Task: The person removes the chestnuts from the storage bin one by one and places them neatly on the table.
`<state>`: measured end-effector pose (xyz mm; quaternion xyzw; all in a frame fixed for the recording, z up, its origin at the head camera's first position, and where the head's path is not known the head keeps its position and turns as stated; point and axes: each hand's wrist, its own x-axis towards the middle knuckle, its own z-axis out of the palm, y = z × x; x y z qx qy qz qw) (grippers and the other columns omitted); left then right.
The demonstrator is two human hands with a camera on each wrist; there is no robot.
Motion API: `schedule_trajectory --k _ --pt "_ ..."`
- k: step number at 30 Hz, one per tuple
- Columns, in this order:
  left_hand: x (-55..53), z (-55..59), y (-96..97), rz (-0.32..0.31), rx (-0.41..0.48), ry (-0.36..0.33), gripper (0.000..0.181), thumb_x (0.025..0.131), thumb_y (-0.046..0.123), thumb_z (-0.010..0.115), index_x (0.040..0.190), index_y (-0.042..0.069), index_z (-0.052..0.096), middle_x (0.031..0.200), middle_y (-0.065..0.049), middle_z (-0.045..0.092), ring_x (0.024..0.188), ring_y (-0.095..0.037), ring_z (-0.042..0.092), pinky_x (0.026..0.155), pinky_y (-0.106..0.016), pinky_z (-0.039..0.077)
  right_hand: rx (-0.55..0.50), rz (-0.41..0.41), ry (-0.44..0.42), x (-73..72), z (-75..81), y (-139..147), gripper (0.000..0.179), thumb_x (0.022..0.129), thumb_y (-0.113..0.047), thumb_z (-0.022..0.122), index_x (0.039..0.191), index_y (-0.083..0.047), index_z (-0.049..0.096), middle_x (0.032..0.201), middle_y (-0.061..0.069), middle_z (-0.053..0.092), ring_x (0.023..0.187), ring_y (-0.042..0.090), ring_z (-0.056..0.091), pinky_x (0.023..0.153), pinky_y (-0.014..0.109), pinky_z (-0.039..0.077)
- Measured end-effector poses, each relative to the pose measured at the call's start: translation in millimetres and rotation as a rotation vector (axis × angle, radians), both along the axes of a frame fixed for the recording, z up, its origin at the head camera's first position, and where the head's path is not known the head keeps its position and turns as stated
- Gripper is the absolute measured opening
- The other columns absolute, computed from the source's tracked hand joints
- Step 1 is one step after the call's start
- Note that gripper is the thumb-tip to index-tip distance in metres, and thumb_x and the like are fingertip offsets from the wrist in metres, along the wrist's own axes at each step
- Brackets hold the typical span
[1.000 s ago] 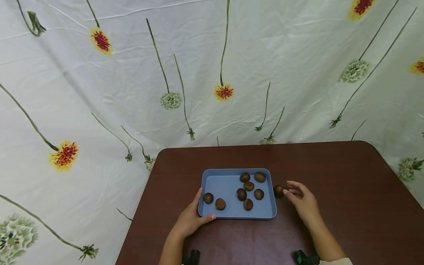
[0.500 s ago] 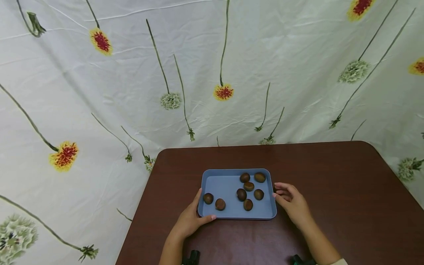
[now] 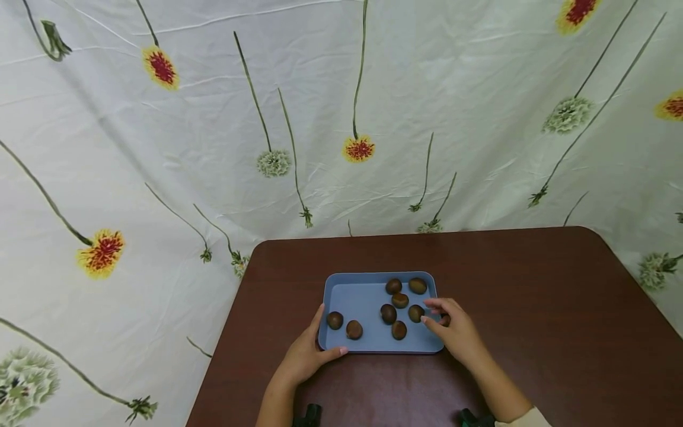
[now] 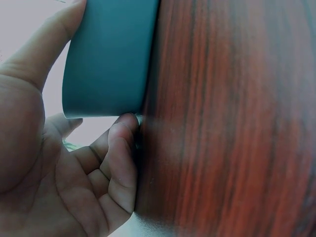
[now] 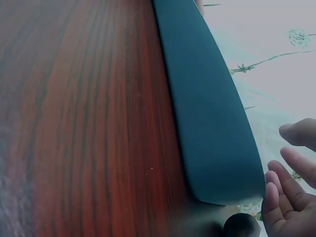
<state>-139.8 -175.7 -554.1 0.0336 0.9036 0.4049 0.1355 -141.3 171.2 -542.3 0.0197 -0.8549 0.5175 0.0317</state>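
Note:
A blue rectangular tray (image 3: pixel 368 299) lies on the brown table, holding several brown chestnuts. My left hand (image 3: pixel 303 359) grips its near left corner; in the left wrist view the thumb (image 4: pixel 61 29) lies at the tray wall and the other fingers bend in near its bottom edge. Over the right rim reaches my right hand (image 3: pixel 453 326), its thumb and fingertips spread close around the rightmost chestnut (image 3: pixel 416 313). One more chestnut (image 5: pixel 242 225) sits outside the tray by its right side, mostly hidden under the right hand in the head view.
Two chestnuts, one of them the left chestnut (image 3: pixel 335 320), lie apart from the cluster on the tray's right half. The dark wood table (image 3: pixel 560 296) extends to both sides. A white cloth (image 3: pixel 320 196) printed with flowers hangs behind it.
My right hand has moved left, from beside the chestnut on the table to over the tray's right edge. The left hand and the tray have stayed put.

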Motion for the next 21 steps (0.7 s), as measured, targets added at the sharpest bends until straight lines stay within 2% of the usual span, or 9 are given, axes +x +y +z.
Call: schedule_trajectory --k 5,12,16,21 --pt "-1.4 -1.8 0.2 0.014 -0.010 -0.012 0.117 0.078 0.058 0.082 0.165 0.031 0.009 0.162 -0.013 0.037 0.141 -0.041 0.047 0.107 -0.065 0.039 0.121 -0.002 -0.010 -2.0 -0.7 -6.0 0.035 0.089 -0.020 0.079 0.123 -0.015 0.071 0.116 0.006 0.064 0.099 0.018 0.057 0.078 0.027 0.046" --pt "-2.3 -2.0 -0.5 0.012 -0.009 -0.009 0.116 0.078 0.058 0.082 0.164 0.033 0.008 0.163 -0.013 0.036 0.141 -0.041 0.046 0.107 -0.064 0.039 0.278 -0.003 0.080 -3.0 -1.2 -13.3 0.036 0.086 -0.018 0.082 0.120 -0.014 0.073 0.118 0.005 0.066 0.099 0.020 0.058 0.080 0.037 0.047" --pt "-1.9 -1.6 -0.9 0.009 -0.006 -0.008 0.116 0.078 0.058 0.081 0.164 0.036 0.006 0.163 -0.013 0.036 0.142 -0.041 0.045 0.108 -0.064 0.038 0.336 0.014 0.060 -4.1 1.1 -16.4 0.038 0.086 -0.017 0.081 0.122 -0.013 0.072 0.123 0.007 0.065 0.104 0.025 0.059 0.084 0.042 0.050" --pt "-2.0 -1.9 -0.7 0.001 -0.003 -0.007 0.116 0.079 0.057 0.081 0.165 0.032 0.007 0.163 -0.013 0.035 0.142 -0.041 0.045 0.108 -0.065 0.038 0.417 0.048 0.047 -5.7 2.5 -18.4 0.042 0.084 -0.016 0.082 0.124 -0.012 0.071 0.125 0.009 0.064 0.103 0.024 0.057 0.084 0.042 0.049"
